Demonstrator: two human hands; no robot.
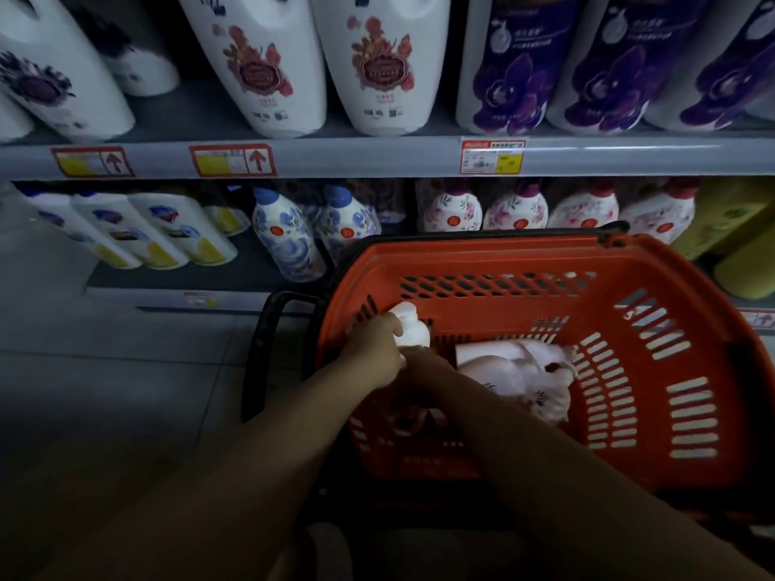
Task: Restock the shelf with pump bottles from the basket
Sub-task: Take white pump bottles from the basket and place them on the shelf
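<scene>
An orange basket (545,262) stands on the floor in front of the shelf. My left hand (373,345) reaches into its left side and grips the white pump head of a pump bottle (413,331). My right hand (423,371) reaches in just beside and under the left hand. Its fingers are hidden in shadow, so I cannot tell what it holds. A second pale pink floral pump bottle (516,366) lies on its side in the middle of the basket. The lower shelf (176,283) holds rows of similar floral bottles behind the basket.
The upper shelf rail (377,157) carries price tags, with large white and purple bottles (516,77) above it. Blue-flowered bottles (285,236) and pink-flowered bottles (516,211) stand on the lower shelf. The basket's black handle (260,354) hangs at its left. Grey tiled floor (105,392) lies to the left.
</scene>
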